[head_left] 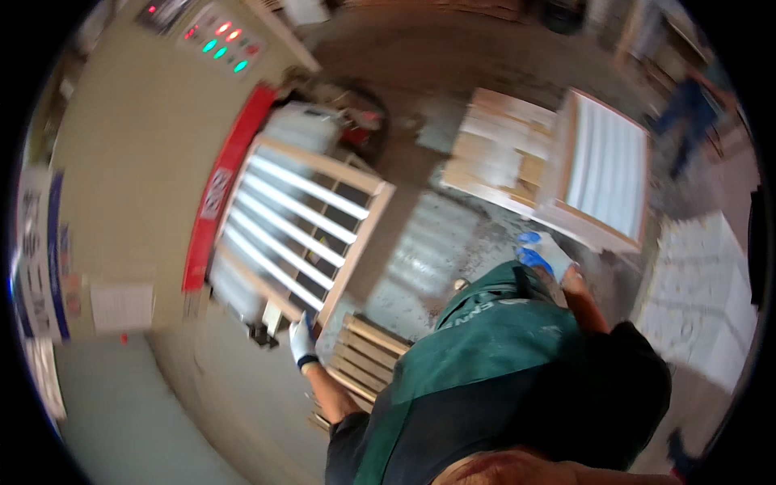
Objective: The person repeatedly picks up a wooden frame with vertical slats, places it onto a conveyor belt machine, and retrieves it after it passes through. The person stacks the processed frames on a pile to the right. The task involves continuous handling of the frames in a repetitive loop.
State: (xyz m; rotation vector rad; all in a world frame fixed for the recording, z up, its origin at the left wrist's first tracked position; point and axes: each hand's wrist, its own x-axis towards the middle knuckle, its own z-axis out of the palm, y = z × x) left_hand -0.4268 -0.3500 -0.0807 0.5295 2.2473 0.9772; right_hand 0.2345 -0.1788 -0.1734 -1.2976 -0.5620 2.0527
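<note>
A slatted wooden frame (373,212), with white slats inside a light brown border, sticks out of a large beige machine at the left. Its far part lies between pale rollers, under the red bar. My left hand (302,339), in a white glove, is closed at the frame's near lower corner; the fingers are partly hidden and blurred. Off to my right side, my right hand (553,255) hangs beside the green apron, in a white glove with blue on the fingers. Its fingers look spread, and nothing shows in them.
Panels and framed pieces lie stacked on the floor ahead (501,149), with a white slatted piece (608,166) on their right. A white block-like stack (699,299) stands at the far right. A wooden slatted pallet (364,360) is near my left arm. Another person (687,121) is at the upper right.
</note>
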